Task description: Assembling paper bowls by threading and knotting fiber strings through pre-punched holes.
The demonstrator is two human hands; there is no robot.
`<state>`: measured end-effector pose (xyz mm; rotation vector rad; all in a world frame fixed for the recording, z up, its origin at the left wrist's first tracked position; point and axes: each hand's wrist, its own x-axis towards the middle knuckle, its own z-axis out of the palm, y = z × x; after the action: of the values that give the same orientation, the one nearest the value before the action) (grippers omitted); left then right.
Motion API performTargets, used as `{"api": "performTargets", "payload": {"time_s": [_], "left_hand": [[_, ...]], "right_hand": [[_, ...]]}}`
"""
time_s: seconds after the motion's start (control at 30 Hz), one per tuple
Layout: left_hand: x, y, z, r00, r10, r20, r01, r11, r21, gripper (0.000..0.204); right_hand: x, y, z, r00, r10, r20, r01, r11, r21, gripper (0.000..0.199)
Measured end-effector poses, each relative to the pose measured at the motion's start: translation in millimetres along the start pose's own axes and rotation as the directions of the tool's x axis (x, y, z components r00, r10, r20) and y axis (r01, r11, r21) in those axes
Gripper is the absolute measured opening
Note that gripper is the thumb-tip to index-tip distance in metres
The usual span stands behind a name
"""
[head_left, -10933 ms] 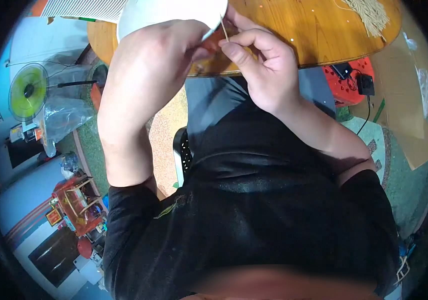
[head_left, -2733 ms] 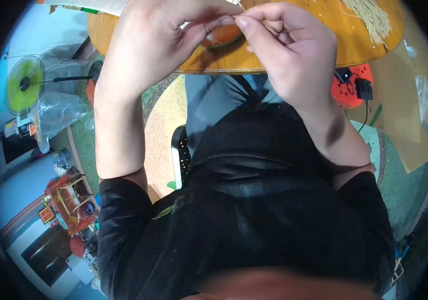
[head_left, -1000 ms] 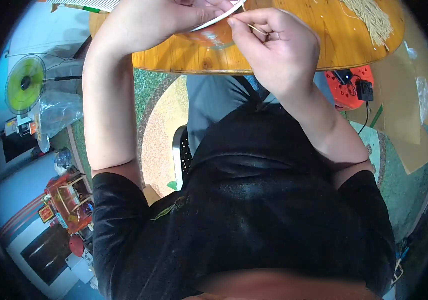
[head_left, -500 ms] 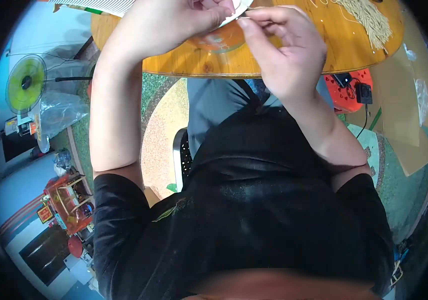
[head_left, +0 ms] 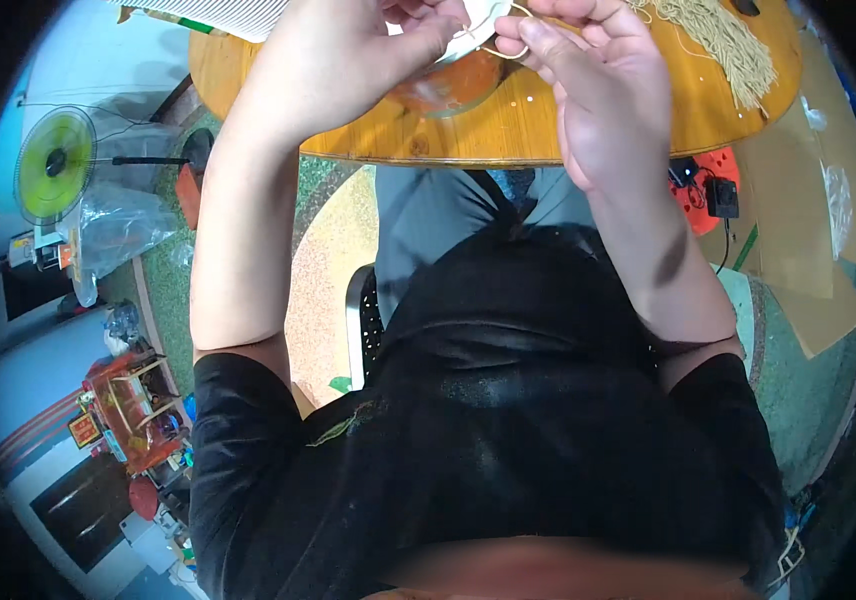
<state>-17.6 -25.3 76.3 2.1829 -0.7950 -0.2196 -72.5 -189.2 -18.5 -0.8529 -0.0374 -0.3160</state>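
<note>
At the far edge of the view, my left hand (head_left: 403, 45) is closed, thumb against fingers, on a flat white piece (head_left: 456, 48) with a rounded edge; its whole shape is cut off. A thin beige cord (head_left: 510, 54) loops from that piece toward my right hand (head_left: 608, 75). Thumb and fingertips of the right hand pinch the cord. Beneath the white piece sits a round, see-through orange-tinted dish (head_left: 453, 88) on the wooden table (head_left: 388, 135). Right of my right hand lies a bundle of beige cords (head_left: 726, 50).
Tiny white beads or bits (head_left: 520, 101) lie near the dish. A white ribbed object (head_left: 213, 12) is at the table's far left. Below the right edge stand a red stool (head_left: 698, 205) with a black power adapter (head_left: 722, 196) and cardboard (head_left: 798, 240). A green fan (head_left: 54, 163) is left.
My right hand has moved a little right and away from the white piece, drawing the cord into a visible loop. My left hand stays at the white piece.
</note>
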Motion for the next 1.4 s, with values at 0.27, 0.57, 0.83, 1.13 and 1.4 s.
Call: {"api": "performTargets", "payload": {"time_s": [0.27, 0.57, 0.83, 1.13, 1.4], "left_hand": [[-3.9, 3.5, 6.6, 0.980, 0.143, -0.137, -0.139, 0.990, 0.037, 0.025], [-1.6, -6.0, 5.7, 0.949, 0.295, -0.113, -0.280, 0.951, 0.131, 0.027], [0.8, -4.4, 4.4, 0.950, 0.300, -0.088, -0.286, 0.948, 0.142, 0.027], [1.3, -4.5, 12.3, 0.954, 0.254, -0.157, -0.251, 0.967, 0.037, 0.024], [1.9, -2.5, 18.4, 0.913, 0.359, -0.191, -0.340, 0.932, 0.125, 0.025]], "right_hand": [[6.3, -19.1, -2.5, 0.991, 0.087, 0.097, -0.062, 0.972, -0.229, 0.011], [6.2, -20.8, 3.0, 0.989, 0.112, 0.097, -0.089, 0.973, -0.212, 0.015], [5.3, -21.9, 7.0, 0.993, 0.094, 0.072, -0.058, 0.916, -0.397, 0.012], [6.9, -7.8, 5.1, 0.999, 0.013, 0.045, 0.002, 0.945, -0.327, 0.018], [7.5, -5.6, -0.7, 0.994, 0.001, 0.108, 0.028, 0.964, -0.265, 0.028]]}}
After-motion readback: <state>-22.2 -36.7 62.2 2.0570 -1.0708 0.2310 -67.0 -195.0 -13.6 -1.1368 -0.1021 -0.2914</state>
